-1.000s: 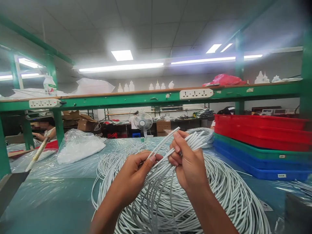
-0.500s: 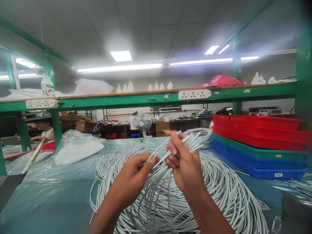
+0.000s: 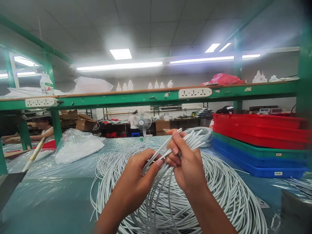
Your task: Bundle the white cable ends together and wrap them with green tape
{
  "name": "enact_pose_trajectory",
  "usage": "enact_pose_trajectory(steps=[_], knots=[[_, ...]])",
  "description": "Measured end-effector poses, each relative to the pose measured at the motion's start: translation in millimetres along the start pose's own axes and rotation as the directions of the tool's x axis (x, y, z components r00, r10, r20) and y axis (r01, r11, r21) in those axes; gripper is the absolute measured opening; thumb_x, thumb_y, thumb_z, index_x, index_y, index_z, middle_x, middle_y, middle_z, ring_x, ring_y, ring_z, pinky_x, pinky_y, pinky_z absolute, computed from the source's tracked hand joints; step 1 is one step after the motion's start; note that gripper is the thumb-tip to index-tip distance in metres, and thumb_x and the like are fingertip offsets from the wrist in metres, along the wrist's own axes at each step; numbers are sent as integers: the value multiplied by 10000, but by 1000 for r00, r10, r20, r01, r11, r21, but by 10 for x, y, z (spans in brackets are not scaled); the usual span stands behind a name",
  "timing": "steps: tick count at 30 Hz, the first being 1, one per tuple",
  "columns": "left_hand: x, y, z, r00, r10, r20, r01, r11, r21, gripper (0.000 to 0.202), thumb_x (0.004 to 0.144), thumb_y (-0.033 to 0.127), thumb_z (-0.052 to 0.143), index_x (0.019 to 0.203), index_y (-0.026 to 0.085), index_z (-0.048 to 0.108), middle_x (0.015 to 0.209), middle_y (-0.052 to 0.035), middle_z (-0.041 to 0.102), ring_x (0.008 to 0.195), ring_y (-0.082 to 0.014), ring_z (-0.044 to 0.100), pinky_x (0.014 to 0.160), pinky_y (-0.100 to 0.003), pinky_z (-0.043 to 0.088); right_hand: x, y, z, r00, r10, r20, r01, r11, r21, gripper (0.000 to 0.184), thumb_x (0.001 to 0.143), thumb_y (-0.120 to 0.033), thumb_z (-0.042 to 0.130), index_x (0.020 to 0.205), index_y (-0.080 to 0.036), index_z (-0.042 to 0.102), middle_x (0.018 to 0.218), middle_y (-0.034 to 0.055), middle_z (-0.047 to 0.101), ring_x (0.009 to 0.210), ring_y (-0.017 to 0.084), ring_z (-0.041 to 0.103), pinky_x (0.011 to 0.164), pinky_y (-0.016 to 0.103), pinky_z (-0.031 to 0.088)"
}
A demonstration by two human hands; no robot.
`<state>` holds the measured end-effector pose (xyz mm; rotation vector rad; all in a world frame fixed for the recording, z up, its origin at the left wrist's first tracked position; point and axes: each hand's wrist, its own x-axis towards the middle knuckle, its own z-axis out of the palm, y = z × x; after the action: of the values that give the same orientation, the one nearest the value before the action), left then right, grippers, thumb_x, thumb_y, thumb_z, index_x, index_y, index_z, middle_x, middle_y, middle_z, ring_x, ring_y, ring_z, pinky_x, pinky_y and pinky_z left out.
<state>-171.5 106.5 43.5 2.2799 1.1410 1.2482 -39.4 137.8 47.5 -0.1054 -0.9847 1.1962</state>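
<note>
A large heap of coiled light-grey cables lies on the table in front of me. My right hand is closed round a bundle of cable ends, whose tips stick out to the upper right past the fingers. Lower and to the left, my left hand grips a few cables from the same bundle between thumb and fingers. Both hands are above the heap and close together. The cables hang down from the hands into the heap. The inner fingers of my left hand are partly hidden.
Stacked red, green and blue trays stand at the right. A clear plastic bag with white contents lies at the left. A green shelf beam with power strips crosses ahead. Beyond it are a fan and a person at far left.
My left hand has moved slightly up and right along the cables, closer to my right hand. The right hand keeps its hold on the bundle almost in place.
</note>
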Motion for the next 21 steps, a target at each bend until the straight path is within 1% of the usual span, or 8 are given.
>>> enact_pose_trajectory(steps=[2, 5, 9, 11, 14, 18, 21], knots=[[-13, 3, 31, 1000, -20, -7, 21, 999, 38, 307, 978, 438, 402, 883, 182, 542, 880, -21, 587, 842, -179, 533, 758, -303, 386, 3, 5, -9, 1000, 4, 3, -4, 1000, 14, 159, 835, -333, 701, 876, -190, 644, 557, -90, 337, 413, 13, 163, 369, 140, 182], [-42, 10, 97, 999, -39, -7, 40, 996, 75, 269, 992, 417, 360, 899, 195, 481, 890, -19, 566, 825, -173, 508, 745, -303, 369, 8, -8, -32, 999, 24, 32, -25, 998, 51, 175, 862, -351, 661, 898, -180, 661, 568, -84, 341, 418, 12, 168, 383, 144, 185], [-55, 27, 198, 998, -41, -37, 44, 995, 93, 236, 1002, 376, 331, 870, 203, 425, 843, -15, 538, 769, -174, 484, 690, -299, 339, 16, -52, -53, 992, 73, 99, -87, 985, 148, 403, 865, -516, 574, 955, -141, 692, 586, -65, 352, 437, 25, 184, 402, 159, 213], [-52, 38, 240, 997, -50, -66, 56, 995, 81, 220, 1002, 362, 327, 872, 207, 415, 825, -15, 529, 745, -179, 477, 665, -299, 327, 17, -69, -53, 990, 81, 114, -100, 980, 173, 475, 848, -564, 553, 977, -130, 700, 592, -58, 358, 444, 31, 191, 406, 164, 224], [-50, 54, 275, 994, -57, -92, 64, 995, 73, 208, 1001, 354, 329, 876, 212, 415, 803, -16, 522, 719, -188, 472, 647, -301, 318, 9, -78, -46, 992, 83, 94, -98, 981, 167, 451, 847, -545, 560, 982, -140, 705, 602, -55, 361, 449, 34, 190, 410, 163, 233], [-54, 46, 277, 995, -54, -82, 62, 993, 99, 213, 999, 364, 326, 878, 215, 418, 801, -26, 536, 727, -201, 474, 648, -307, 312, 3, -51, -46, 994, 85, 71, -95, 982, 160, 391, 863, -489, 561, 981, -146, 707, 600, -56, 350, 453, 35, 187, 411, 159, 231], [-55, 32, 269, 997, -51, -66, 59, 989, 135, 217, 1000, 358, 310, 891, 211, 426, 809, -35, 554, 749, -205, 490, 644, -312, 303, 3, -36, -31, 994, 97, 53, -104, 983, 151, 353, 861, -455, 577, 981, -150, 708, 585, -63, 335, 442, 29, 172, 397, 158, 205]])
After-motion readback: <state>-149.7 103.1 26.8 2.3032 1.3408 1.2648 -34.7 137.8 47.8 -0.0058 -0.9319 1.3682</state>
